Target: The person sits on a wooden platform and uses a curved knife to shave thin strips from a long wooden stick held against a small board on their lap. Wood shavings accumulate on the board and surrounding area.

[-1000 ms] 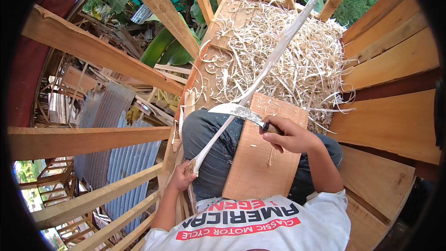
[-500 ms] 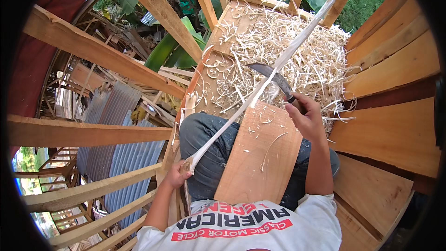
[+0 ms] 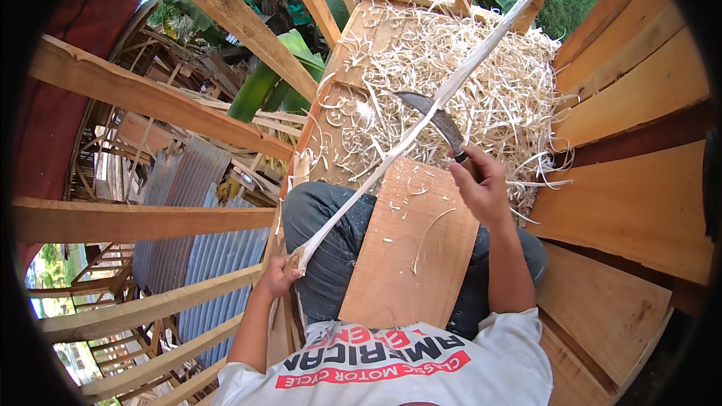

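A long, pale, peeled wooden stick (image 3: 406,141) slants from my left knee up toward the far right. My left hand (image 3: 281,277) is closed round its thicker near end, beside that knee. In my right hand (image 3: 485,188) is a sickle (image 3: 449,129) with a dark curved blade, its handle mostly hidden by my fingers. The blade crosses the stick near its middle, its tip pointing left; whether it cuts into the wood I cannot tell. Across my lap lies a flat wooden board (image 3: 410,256) with a few thin curls on it.
A thick heap of pale wood shavings (image 3: 496,83) covers the plank floor (image 3: 342,135) ahead of me. Wooden slats (image 3: 143,219) form a railing on my left, and broad planks (image 3: 632,203) stand on my right. Corrugated metal sheets (image 3: 218,248) lie beyond the railing.
The sickle and my right hand have shifted slightly left and nearer, along with the stick. The view has also moved a little. Both grips stay the same.
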`<move>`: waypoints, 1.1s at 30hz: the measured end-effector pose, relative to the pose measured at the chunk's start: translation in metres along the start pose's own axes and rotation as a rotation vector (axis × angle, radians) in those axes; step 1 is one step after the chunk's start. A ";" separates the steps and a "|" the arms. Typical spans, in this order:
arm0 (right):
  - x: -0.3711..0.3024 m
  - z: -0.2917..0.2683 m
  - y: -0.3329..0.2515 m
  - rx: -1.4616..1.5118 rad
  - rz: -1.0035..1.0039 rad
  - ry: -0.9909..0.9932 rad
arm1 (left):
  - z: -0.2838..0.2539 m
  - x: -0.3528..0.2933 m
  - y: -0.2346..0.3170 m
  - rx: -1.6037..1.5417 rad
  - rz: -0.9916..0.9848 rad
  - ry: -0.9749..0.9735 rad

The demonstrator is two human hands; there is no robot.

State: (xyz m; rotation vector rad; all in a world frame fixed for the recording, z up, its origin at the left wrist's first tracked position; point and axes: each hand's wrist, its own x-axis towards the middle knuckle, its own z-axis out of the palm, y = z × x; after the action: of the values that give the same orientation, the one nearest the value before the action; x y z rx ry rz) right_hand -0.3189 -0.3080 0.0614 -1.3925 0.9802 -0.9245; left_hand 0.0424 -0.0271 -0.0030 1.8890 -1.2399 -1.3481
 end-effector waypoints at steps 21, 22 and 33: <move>-0.011 -0.013 -0.002 0.355 0.346 -0.530 | -0.005 0.001 -0.009 -0.005 -0.109 0.029; -0.013 -0.010 -0.007 0.259 0.363 -0.615 | -0.005 0.001 -0.007 -0.009 -0.098 0.034; -0.016 -0.004 0.005 0.270 0.207 -0.412 | -0.005 0.005 -0.006 -0.036 -0.090 0.014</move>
State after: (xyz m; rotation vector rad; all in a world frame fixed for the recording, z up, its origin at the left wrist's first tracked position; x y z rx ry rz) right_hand -0.3280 -0.2941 0.0572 -1.1652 0.6450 -0.5604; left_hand 0.0497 -0.0294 -0.0078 1.9462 -1.1284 -1.3920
